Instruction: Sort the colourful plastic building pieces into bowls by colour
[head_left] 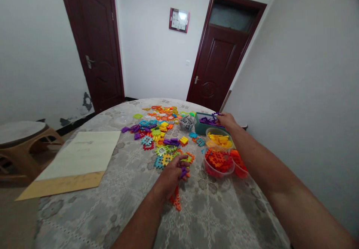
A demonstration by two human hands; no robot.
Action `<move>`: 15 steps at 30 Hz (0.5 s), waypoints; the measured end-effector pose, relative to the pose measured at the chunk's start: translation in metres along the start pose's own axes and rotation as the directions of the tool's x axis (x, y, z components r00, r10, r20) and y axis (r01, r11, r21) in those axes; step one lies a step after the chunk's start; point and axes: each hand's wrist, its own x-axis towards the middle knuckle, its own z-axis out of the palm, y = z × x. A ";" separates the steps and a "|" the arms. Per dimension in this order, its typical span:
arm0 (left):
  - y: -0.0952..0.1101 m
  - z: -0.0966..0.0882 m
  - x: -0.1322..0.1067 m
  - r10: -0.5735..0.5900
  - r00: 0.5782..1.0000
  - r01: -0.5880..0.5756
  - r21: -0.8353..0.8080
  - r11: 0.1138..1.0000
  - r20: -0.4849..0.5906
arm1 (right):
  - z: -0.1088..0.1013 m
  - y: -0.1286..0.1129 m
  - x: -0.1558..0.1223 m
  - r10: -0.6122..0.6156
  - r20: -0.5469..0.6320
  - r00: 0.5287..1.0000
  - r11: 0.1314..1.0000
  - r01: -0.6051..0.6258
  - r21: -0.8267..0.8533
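Observation:
My right hand is at the far right, over a green box with purple pieces inside. A purple toothed building piece is pinched in its fingertips above the box. Nearer to me, my left hand is low over the table, its fingers curled around a small purple building block. Orange toothed pieces lie partly hidden beside its wrist. Just beyond the fingers, a yellow window-shaped piece and several other colourful pieces lie in a loose heap.
Right of the heap stand a tub of yellow pieces, a tub of red pieces and a bowl of grey pieces. Paper sheets lie on the patterned tablecloth at left. A stool stands beside the table.

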 end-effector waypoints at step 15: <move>0.009 0.007 -0.003 0.015 0.995 -0.033 -0.180 0.983 -0.103 | -0.004 0.006 0.010 -0.079 -0.041 0.996 0.984 0.071 -0.162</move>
